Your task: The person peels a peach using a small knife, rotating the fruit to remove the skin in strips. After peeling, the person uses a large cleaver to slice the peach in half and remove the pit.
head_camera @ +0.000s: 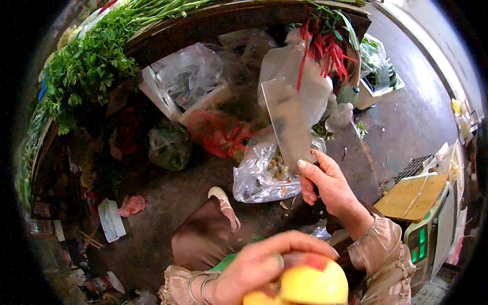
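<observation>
My right hand [328, 179] is closed around the dark handle of a cleaver [289, 122]. The broad, rectangular metal blade points up and away, above a clear plastic bag [251, 179] of scraps on the floor. Low in the picture, close to my body, my left hand [263, 263] lies over a rounded yellow piece of produce [316, 284] with a reddish patch, gripping it. More yellow shows below my palm. Motion blur and my fingers hide part of it, so its exact kind cannot be told.
Leafy green herbs [95, 57] hang over the wooden stall edge [183, 28]. Beneath stand a lined foam box [202, 99] and a large whitish plastic jug [274, 65]. Red ties [329, 55] dangle nearby. At right sits a digital scale [419, 240] under a wooden board [413, 196].
</observation>
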A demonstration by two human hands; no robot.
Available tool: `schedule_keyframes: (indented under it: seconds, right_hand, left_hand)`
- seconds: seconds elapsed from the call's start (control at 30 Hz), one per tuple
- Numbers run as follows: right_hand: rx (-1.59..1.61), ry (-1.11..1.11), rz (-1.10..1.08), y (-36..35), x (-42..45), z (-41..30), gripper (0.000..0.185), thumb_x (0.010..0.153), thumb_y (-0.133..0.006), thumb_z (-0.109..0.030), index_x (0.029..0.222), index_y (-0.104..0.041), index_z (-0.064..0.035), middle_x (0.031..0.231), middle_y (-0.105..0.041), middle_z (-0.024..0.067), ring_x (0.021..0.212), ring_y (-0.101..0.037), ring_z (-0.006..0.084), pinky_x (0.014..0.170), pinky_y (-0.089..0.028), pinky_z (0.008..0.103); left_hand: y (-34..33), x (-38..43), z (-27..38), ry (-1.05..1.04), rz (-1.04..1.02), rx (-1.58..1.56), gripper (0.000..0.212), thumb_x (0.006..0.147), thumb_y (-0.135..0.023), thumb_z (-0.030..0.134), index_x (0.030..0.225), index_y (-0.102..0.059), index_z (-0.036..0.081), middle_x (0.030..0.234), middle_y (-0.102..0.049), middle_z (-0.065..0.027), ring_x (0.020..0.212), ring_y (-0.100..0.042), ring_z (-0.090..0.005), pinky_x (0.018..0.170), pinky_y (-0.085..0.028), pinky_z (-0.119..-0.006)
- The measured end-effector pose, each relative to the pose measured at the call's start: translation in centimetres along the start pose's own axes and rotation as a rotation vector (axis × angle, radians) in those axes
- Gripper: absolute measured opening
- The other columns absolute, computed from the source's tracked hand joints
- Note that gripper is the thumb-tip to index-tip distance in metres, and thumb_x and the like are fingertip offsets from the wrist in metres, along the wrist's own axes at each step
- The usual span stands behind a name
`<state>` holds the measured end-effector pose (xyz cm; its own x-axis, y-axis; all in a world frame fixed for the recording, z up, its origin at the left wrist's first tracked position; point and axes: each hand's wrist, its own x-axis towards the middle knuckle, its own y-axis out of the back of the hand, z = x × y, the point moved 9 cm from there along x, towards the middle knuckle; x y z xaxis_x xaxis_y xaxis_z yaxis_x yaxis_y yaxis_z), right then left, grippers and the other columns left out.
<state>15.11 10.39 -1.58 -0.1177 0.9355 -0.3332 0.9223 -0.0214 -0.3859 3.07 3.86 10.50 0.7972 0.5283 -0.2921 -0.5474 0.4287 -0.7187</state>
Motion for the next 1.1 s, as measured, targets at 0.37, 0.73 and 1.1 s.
schedule_keyframes:
  seconds: [0.37,0.73,1.1]
  right_hand:
    - [-0.017,-0.049,0.009,-0.6,0.0,0.1,0.016,0.1,-0.054,-0.02,0.109,-0.049,-0.0068,0.062,-0.043,-0.0017,0.048,-0.041,0.0095,0.044,-0.037,0.0257]
    - [0.004,-0.032,0.065,0.2,0.3,0.7,0.018,0.099,-0.055,-0.018,0.111,-0.049,-0.0073,0.061,-0.042,-0.002,0.048,-0.041,0.0093,0.044,-0.036,0.0251]
    - [-0.014,-0.012,0.098,0.7,0.3,0.4,0.025,0.098,-0.057,-0.023,0.116,-0.05,-0.0074,0.063,-0.047,-0.0028,0.049,-0.043,0.0076,0.044,-0.036,0.0233]
  left_hand:
    - [-1.8,-2.0,0.8,-0.045,0.072,-0.001,0.076,0.084,-0.056,0.059,0.115,-0.057,-0.01,0.104,-0.063,-0.0153,0.096,-0.065,-0.0218,0.086,-0.052,-0.031]
    - [3.1,-0.3,0.0,-0.059,0.259,-0.042,0.069,0.088,-0.041,0.053,0.113,-0.054,-0.01,0.104,-0.062,-0.0295,0.091,-0.064,-0.0415,0.084,-0.053,-0.048]
    - [9.9,3.4,-0.2,-0.203,0.348,-0.162,0.065,0.092,-0.034,0.052,0.126,-0.048,-0.002,0.102,-0.061,-0.0312,0.078,-0.065,-0.0412,0.068,-0.056,-0.047]
